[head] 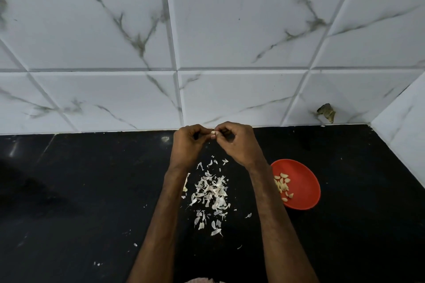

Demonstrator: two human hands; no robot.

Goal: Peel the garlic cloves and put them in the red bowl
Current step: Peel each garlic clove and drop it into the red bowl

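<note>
Garlic clove (213, 132) sits pinched between our left hand (187, 142) and right hand (238, 142), held together at mid-frame above the skins (212, 193) on the black tabletop (92, 190). We judge it best to steady the clove with one hand and strip the skin with the other. Peeled cloves (283, 185) lie in the red bowl (303, 187), lower right.
</note>
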